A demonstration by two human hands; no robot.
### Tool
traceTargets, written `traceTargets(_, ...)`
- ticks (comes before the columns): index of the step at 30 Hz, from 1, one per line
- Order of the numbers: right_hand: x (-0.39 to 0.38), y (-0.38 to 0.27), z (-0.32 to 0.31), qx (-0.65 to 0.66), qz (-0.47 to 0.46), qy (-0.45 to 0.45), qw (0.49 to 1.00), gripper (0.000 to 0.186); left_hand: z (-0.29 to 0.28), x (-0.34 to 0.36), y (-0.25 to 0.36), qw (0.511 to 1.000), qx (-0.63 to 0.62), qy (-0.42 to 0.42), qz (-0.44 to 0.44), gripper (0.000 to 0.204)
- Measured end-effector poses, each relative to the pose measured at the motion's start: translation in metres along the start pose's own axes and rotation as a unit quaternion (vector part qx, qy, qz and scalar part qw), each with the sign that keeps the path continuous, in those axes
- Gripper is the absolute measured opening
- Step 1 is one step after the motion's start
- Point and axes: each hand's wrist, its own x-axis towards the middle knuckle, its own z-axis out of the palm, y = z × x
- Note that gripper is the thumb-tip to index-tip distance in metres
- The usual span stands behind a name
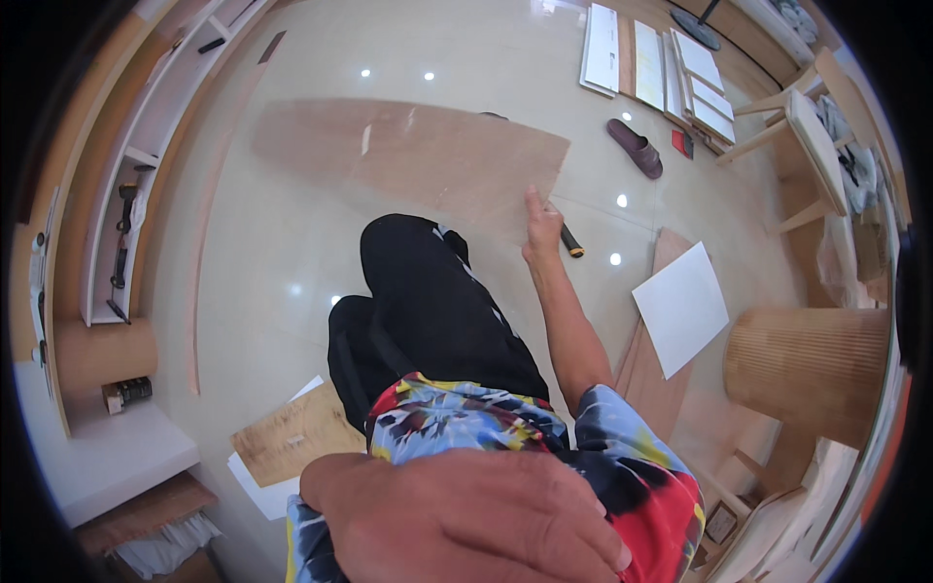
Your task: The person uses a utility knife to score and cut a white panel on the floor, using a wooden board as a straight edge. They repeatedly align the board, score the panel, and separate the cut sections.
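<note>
My right hand [542, 228] reaches forward, gripping a thin brown wooden panel [437, 160] by its near right corner, thumb on top. The panel stretches to the left above the floor, its far left end blurred. Just beside that hand shows a black and orange tool handle [571, 240]; I cannot tell whether it is held or lies on the floor. My left hand [476, 515] is large and close at the bottom, in front of my colourful shirt, its fingers curled together. What it may hold is hidden.
A long white and wooden cabinet frame [115, 243] stands at left. A white board [682, 309] lies on brown planks at right, and a stained board [296, 434] at lower left. Stacked white panels [671, 73], a slipper [635, 149] and a wooden chair [812, 146] are at far right.
</note>
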Motion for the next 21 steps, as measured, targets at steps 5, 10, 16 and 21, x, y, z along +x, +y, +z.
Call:
traceTargets(5, -0.013, -0.052, -0.001, 0.013, 0.017, 0.056, 0.998, 0.055, -0.013, -0.013, 0.021, 0.994, 0.059, 0.025, -0.092, 0.034)
traceTargets(10, 0.049, -0.049, -0.076, 0.123, -0.032, 0.173, 0.977, 0.047, -0.09, -0.049, 0.053, 0.829, 0.341, 0.018, -0.443, 0.017)
traceTargets(16, 0.103, -0.003, -0.14, 0.098, -0.015, 0.151, 0.984, 0.044, -0.21, -0.2, 0.066, 0.639, 0.539, 0.284, -0.469, 0.017)
traceTargets(21, 0.119, 0.015, -0.255, 0.087, 0.183, 0.108, 0.973, 0.041, -0.233, -0.282, 0.1, 0.553, 0.504, 0.496, -0.441, 0.02)
